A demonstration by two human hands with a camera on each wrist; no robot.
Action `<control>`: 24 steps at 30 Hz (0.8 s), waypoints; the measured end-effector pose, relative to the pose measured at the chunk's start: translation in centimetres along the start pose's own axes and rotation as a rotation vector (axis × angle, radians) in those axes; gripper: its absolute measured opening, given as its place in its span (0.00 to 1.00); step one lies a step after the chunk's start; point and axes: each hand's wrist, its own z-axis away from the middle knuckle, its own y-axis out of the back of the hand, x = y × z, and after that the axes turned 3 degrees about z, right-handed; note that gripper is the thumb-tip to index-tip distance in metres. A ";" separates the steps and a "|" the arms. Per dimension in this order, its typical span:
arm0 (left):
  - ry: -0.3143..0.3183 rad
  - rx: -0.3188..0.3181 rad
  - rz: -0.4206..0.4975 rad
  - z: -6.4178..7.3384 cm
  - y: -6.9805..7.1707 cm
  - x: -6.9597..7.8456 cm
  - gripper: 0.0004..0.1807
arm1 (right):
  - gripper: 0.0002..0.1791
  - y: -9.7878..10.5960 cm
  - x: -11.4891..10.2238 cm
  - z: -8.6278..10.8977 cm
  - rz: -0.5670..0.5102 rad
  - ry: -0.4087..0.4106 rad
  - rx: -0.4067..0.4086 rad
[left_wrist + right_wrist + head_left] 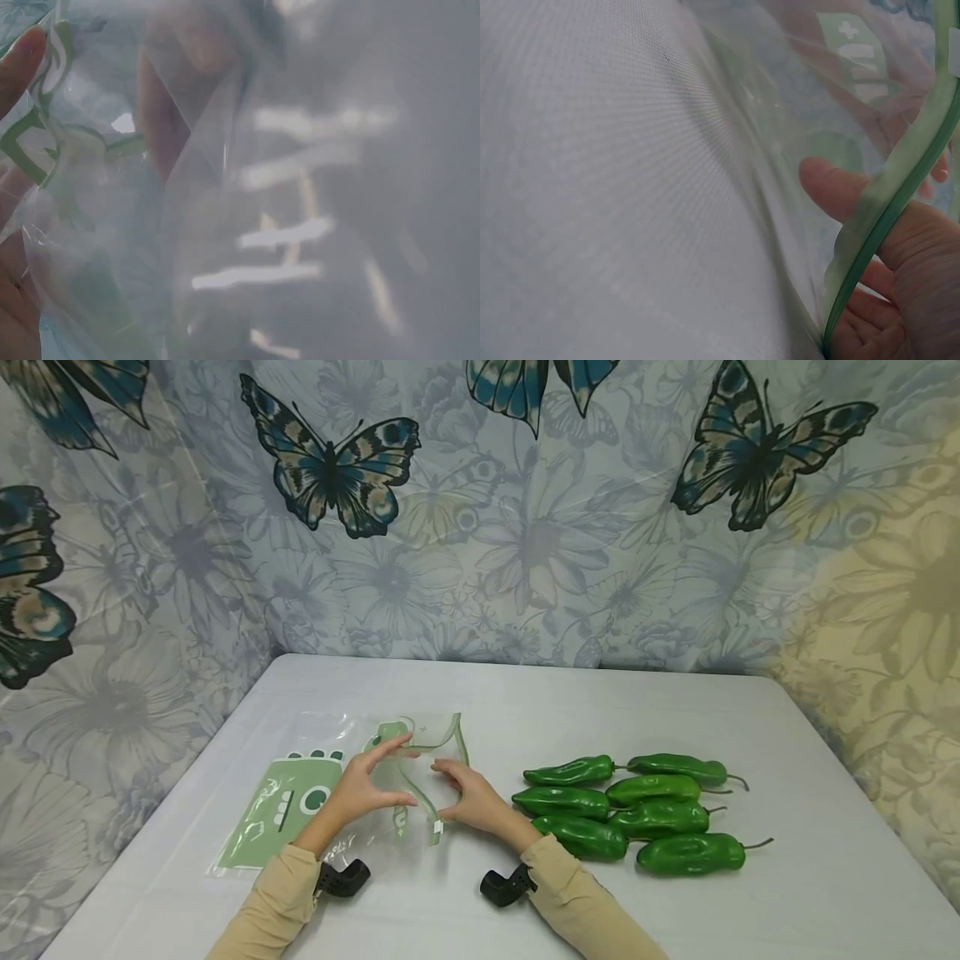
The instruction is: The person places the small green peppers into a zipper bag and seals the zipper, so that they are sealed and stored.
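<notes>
A clear zip bag (420, 770) with a green zip strip (900, 187) and green print stands with its mouth apart between my hands. My left hand (367, 785) is at the bag's left side, thumb and fingers spread wide; in the left wrist view, clear plastic (225, 195) covers much of the hand. At the mouth is my right hand (476, 797), thumb and fingers apart. In the right wrist view its thumb (829, 184) extends past the green strip, against or within the clear plastic. A white slider (438, 827) sits on the strip's near end.
Several green peppers (652, 818) lie in two columns on the right of the white table (480, 910). Left of my hands lies a flat bag with a green cartoon face (288, 802). A butterfly-patterned cloth (540, 552) hangs behind the table.
</notes>
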 end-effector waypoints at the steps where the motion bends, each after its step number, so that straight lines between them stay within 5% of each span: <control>1: 0.003 0.000 0.002 0.0 0.0 -0.4 0.47 | 0.37 0.0 0.0 0.0 0.003 -0.001 -0.001; 6: 0.066 -0.017 -0.029 0.1 -0.2 -2.4 0.45 | 0.37 0.0 -0.1 0.0 0.016 0.001 -0.003; 10: 0.059 -0.037 -0.032 0.0 -0.4 -2.7 0.35 | 0.37 0.1 -0.1 0.0 0.007 0.009 -0.002; 17: 0.006 -0.068 -0.007 -0.6 -0.1 0.3 0.37 | 0.38 0.1 -0.2 0.0 -0.003 0.008 -0.003; 24: -0.002 -0.081 -0.042 -0.5 0.1 0.7 0.36 | 0.36 0.1 -0.3 0.2 -0.032 0.024 0.025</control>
